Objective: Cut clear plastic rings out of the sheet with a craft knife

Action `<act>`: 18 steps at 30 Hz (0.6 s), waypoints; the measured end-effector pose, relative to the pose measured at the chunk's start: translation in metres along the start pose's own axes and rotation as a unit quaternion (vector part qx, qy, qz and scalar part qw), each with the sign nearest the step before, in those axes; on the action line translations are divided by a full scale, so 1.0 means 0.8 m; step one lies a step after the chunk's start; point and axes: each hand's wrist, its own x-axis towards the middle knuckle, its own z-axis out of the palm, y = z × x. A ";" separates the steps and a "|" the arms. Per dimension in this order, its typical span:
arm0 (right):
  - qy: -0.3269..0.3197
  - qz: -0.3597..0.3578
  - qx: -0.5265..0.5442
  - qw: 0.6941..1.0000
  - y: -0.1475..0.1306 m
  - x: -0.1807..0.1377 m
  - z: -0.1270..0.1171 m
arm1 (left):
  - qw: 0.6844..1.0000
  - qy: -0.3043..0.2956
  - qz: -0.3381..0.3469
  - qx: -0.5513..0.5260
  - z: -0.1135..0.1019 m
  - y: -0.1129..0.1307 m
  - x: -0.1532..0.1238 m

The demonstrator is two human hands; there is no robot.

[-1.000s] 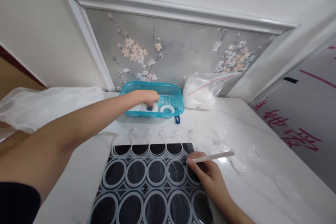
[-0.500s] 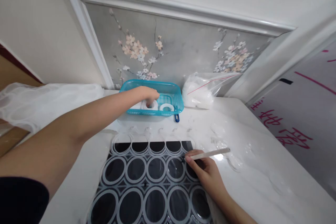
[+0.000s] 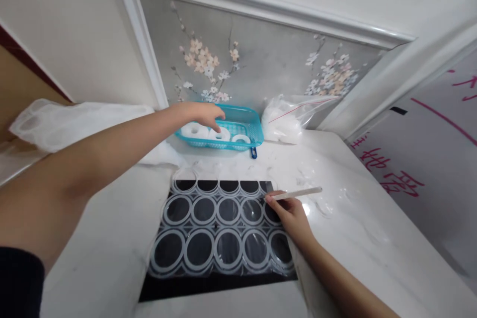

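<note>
The left hand (image 3: 209, 115) is over the bright blue plastic basket with little holes (image 3: 256, 129). Its fingers are spread and seem to hold nothing. Its thumb is by a thick white roll with a round hole (image 3: 225, 134), inside the basket; I can't tell if they touch. A soft pinch on the roll's edge would be best, without bumping the rolls beside it. The right hand (image 3: 294, 216) grips a thin white stick (image 3: 303, 192). It should stay steady, so the clear plastic sheet with pale rings (image 3: 215, 226) doesn't slide.
</note>
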 end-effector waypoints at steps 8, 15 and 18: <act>-0.013 -0.056 -0.048 0.997 -0.043 -0.010 0.036 | 0.955 0.222 0.173 -0.098 0.181 0.053 -0.246; -0.221 -0.120 0.000 0.968 -0.081 -0.019 0.171 | 0.916 0.355 0.182 -0.032 0.285 0.113 -0.325; -0.239 -0.117 -0.004 0.964 -0.079 -0.020 0.190 | 0.919 0.355 0.171 -0.025 0.295 0.121 -0.327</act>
